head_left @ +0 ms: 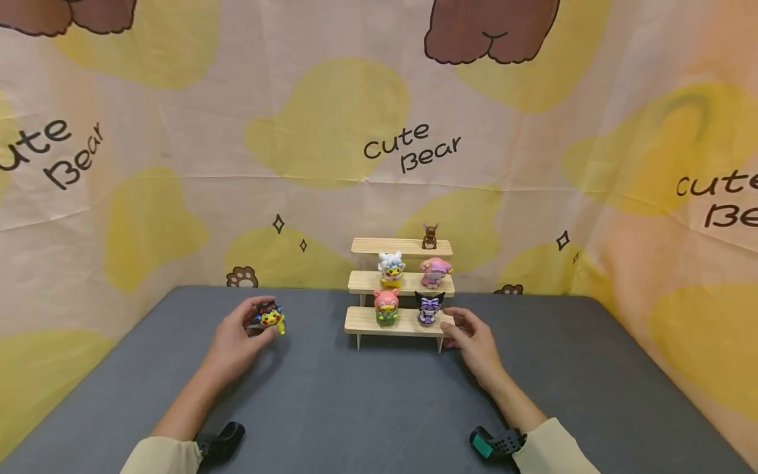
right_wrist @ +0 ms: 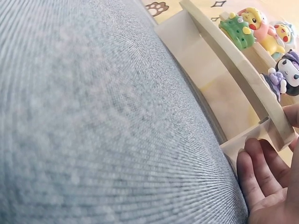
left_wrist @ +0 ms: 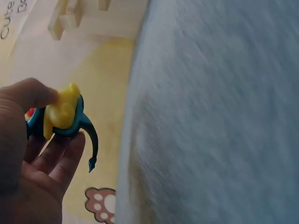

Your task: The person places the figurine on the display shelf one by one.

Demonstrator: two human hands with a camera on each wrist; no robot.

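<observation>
My left hand is left of the stand, pinching a small yellow figurine between thumb and fingers. In the left wrist view the figurine shows its yellow body and a dark teal part with a thin pointed tail. A three-tier wooden display stand stands on the table. My right hand grips the right end of its lowest tier, thumb at the board and fingers by the leg. That tier bears a pink-hooded figurine and a black-and-purple figurine, the latter near my right thumb.
On the middle tier stand a white-hooded yellow figurine and a pink figurine. A small brown figurine occupies the top tier's right end. The grey tabletop meets a printed cloth backdrop behind and at both sides.
</observation>
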